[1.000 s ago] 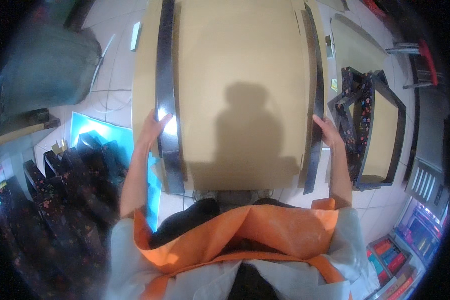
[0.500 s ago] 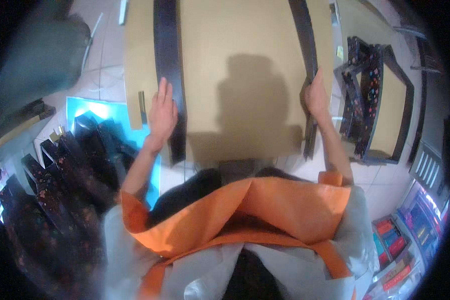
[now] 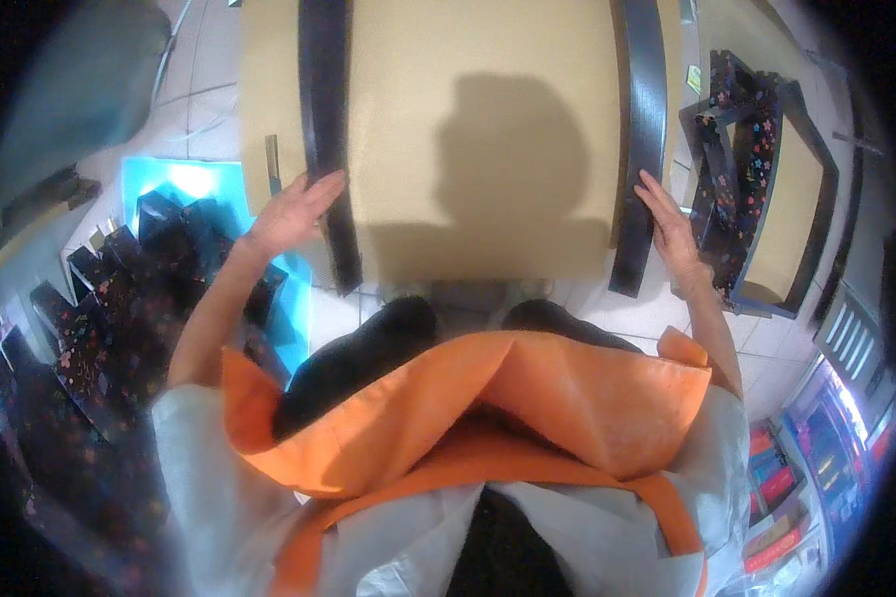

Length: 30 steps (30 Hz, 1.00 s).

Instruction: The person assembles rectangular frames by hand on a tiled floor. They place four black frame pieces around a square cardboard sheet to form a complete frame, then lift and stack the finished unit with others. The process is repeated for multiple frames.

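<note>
Both hands have slid down the dark strips.
Your left hand (image 3: 291, 211) and right hand (image 3: 670, 221), fingers spread flat, press the two black strips (image 3: 326, 129) onto the tan board (image 3: 488, 129), now near its lower edge.

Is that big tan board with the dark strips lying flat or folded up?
Flat: the tan board lies spread, with both dark strips level on it.

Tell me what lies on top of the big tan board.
Two long black strips lie on the tan board: the left strip under the left hand, the right strip under the right hand. What is beneath the board is hidden.
</note>
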Tool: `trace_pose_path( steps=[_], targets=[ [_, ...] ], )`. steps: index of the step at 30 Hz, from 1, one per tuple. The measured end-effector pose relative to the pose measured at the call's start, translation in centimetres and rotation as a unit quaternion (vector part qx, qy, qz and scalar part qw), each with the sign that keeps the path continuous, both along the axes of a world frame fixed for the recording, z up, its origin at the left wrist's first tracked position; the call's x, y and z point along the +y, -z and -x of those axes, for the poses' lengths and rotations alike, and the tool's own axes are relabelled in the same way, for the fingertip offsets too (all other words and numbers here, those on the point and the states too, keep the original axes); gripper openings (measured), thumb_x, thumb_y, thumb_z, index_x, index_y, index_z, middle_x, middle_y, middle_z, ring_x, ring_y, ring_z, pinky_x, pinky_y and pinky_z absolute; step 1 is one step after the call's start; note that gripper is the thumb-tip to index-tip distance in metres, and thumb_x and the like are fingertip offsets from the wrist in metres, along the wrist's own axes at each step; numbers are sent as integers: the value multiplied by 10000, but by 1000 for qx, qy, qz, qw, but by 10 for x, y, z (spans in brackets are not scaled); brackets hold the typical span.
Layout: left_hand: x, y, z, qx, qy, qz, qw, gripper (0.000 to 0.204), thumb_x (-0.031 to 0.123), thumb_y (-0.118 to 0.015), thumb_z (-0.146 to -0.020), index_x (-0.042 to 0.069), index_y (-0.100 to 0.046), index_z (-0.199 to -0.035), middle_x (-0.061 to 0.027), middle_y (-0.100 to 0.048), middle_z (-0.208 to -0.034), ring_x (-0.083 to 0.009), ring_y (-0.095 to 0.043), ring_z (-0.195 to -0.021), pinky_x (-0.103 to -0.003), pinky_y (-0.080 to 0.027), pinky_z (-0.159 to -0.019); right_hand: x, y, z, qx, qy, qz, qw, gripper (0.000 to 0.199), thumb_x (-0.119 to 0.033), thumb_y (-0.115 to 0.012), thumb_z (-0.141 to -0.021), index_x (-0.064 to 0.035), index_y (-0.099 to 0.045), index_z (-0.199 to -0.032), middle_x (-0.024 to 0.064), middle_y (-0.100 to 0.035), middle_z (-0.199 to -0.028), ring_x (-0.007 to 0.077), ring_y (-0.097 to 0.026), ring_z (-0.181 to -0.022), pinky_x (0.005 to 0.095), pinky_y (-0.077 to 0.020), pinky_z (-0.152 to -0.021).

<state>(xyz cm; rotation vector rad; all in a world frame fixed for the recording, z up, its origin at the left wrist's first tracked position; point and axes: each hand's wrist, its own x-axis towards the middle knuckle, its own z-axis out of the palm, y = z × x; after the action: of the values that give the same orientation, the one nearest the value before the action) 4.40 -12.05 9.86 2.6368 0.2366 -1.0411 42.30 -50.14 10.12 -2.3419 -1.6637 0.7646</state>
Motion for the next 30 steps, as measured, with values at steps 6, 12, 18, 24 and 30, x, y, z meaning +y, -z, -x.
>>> trace_pose_path(
  steps=[6, 12, 18, 24, 30],
  targets=[
    [22, 17, 25, -56, 75, -4, 996, 771, 165, -685, -690, 185, -278, -1345, -10, -250, -1408, -322, -419, -1128, -396, -337, -986, -34, 15, 0, -114, -55, 110, 986, 773, 132, -535, -634, -177, -331, -1312, 48, -222, -1412, 293, -298, -1250, 409, -248, -1051],
    [17, 19, 41, -89, 54, -131, 986, 808, 185, -714, -643, 270, -301, -1332, 19, -198, -1429, -276, -382, -1166, -440, -359, -929, -50, 43, -6, -144, -69, 35, 986, 813, 84, -580, -608, -208, -322, -1322, 52, -252, -1402, 285, -258, -1273, 478, -125, -1070],
    [14, 25, 29, -195, 109, -110, 968, 531, 75, -592, -690, 129, -464, -1203, -52, -407, -1294, -242, -414, -1138, -412, -370, -901, -58, 61, -21, -160, -63, -43, 984, 634, 62, -563, -629, -199, -447, -1195, -20, -398, -1317, 209, -322, -1253, 469, -123, -1070],
    [-42, 38, -34, -243, 132, -4, 961, 159, 88, -534, -693, 72, -556, -850, -67, -551, -860, -210, -531, -871, -327, -398, -792, 39, 28, 21, -42, -124, -122, 984, 204, -26, -530, -690, -76, -536, -887, 62, -586, -941, 216, -512, -1023, 397, -322, -989],
    [-57, 50, -62, -295, 95, -83, 947, 172, 134, -559, -685, 79, -509, -840, -61, -513, -796, -183, -541, -774, -307, -443, -704, 65, 43, 14, -144, -83, -94, 982, 184, -66, -490, -731, -72, -520, -913, 64, -548, -934, 219, -519, -928, 353, -390, -818]
  ],
)
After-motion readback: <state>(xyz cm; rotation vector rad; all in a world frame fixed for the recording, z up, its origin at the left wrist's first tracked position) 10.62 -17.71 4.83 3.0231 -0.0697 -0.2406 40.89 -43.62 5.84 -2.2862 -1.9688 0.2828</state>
